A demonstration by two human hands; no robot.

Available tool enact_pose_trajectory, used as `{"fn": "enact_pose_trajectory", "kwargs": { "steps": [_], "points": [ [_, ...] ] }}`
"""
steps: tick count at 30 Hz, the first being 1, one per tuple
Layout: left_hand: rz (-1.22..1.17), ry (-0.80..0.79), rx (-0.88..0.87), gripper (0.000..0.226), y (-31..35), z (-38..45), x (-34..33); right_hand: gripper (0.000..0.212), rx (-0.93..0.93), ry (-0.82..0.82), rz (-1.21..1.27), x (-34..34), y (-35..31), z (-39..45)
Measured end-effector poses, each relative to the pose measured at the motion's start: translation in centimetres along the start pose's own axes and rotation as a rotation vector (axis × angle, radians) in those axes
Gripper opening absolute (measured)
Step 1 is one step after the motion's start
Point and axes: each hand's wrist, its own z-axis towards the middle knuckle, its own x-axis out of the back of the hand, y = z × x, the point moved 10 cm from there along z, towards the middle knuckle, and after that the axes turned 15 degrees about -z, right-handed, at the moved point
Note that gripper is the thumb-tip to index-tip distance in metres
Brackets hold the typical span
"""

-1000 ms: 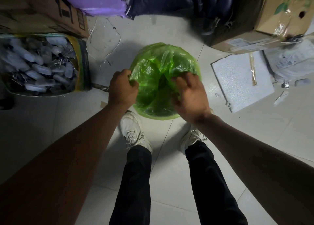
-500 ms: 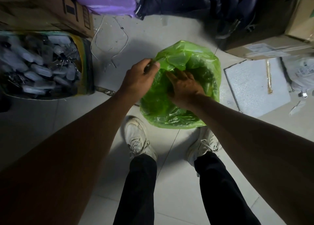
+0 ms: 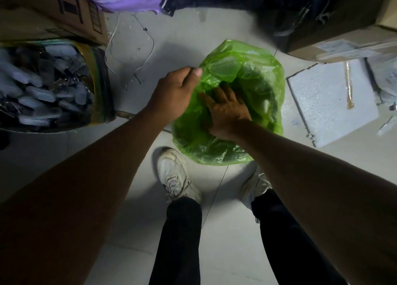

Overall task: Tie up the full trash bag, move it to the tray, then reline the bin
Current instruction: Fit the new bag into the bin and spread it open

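- Trash bag (image 3: 253, 74), bright green and translucent, sits on the pale tiled floor (image 3: 193, 37) just beyond the person's two white shoes (image 3: 176, 175); its mouth is open and untied, the plastic crumpled inward.
- Bin beneath the plastic cannot be made out.
- Left hand (image 3: 174, 93) is at the bag's left rim, fingers curled closed and pinching the plastic edge between thumb and forefinger.
- Right hand (image 3: 227, 110) is inside the bag's mouth, palm down, fingers spread flat on the plastic; it grips nothing that can be seen.
- Hands are close together, not touching.
- Far left: a container (image 3: 101, 84) filled with pale oblong items, cardboard box (image 3: 53, 11) behind it.
- Right: a white foam sheet (image 3: 326, 104) lying flat, another cardboard box (image 3: 343, 46) beyond it.
- Loose wire (image 3: 111, 46) lies on the floor far of the left hand.
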Motion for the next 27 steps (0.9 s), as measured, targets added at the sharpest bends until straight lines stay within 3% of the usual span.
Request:
{"fn": "enact_pose_trajectory", "kwargs": {
  "steps": [8, 14, 20, 27],
  "points": [
    [-0.052, 0.063, -0.148, 0.034, 1.5, -0.7, 0.6, 0.090, -0.048, -0.030, -0.020, -1.0, 1.1, 1.0],
    [-0.065, 0.071, -0.091, 0.035, 1.8, -1.2, 0.5, 0.060, 0.023, 0.119, -0.107, 0.4, 0.3, -0.5],
    [-0.104, 0.070, -0.055, 0.036, 1.0, -1.1, -0.1, 0.077, 0.047, -0.171, -0.047, -2.2, 0.6, 0.9],
    [0.026, 0.108, -0.021, 0.041, 1.9, -1.6, 0.9, 0.077, 0.036, -0.111, 0.019, 0.0, 0.5, -3.3]
  ]
}}
